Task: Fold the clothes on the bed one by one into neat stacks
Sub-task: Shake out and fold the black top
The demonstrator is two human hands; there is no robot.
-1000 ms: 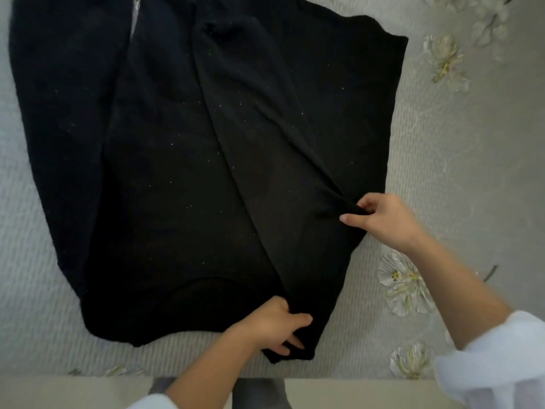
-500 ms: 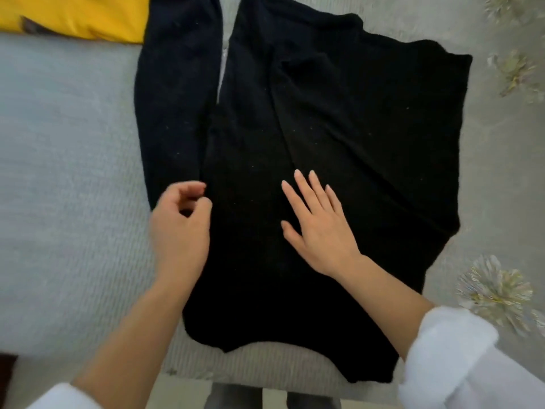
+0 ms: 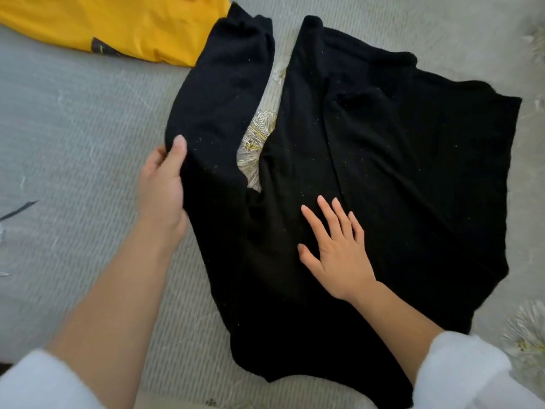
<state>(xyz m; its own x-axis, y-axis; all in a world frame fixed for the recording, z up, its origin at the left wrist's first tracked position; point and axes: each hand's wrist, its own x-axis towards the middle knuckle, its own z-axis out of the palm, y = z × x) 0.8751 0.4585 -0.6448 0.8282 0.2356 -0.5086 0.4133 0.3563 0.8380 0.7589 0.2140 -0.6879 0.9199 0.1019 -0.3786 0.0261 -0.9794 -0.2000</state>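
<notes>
head view is showing two white cuffs (image 3: pixel 460 370) at the near edge, with bare forearms reaching away from them. the right hand (image 3: pixel 336 252) is lying flat on the near middle of the black sweater (image 3: pixel 398 172), its fingers straight, slightly spread and pointing away from the person. the left hand (image 3: pixel 160 187) is gripping the outer edge of the sweater's long side strip (image 3: pixel 218 93), which looks like a sleeve, with the thumb lying on top and the other fingers tucked underneath, out of sight. the sweater is lying spread on the grey bedspread (image 3: pixel 73 128), its long axis running from the near edge of the bed away from the person. the strip is joining the body near the hands and pointing far, parting from it across a narrow gap where a flower print (image 3: pixel 256 134) is showing. past the strip's far end, a yellow garment (image 3: pixel 118 22) is lying at the far left.
</notes>
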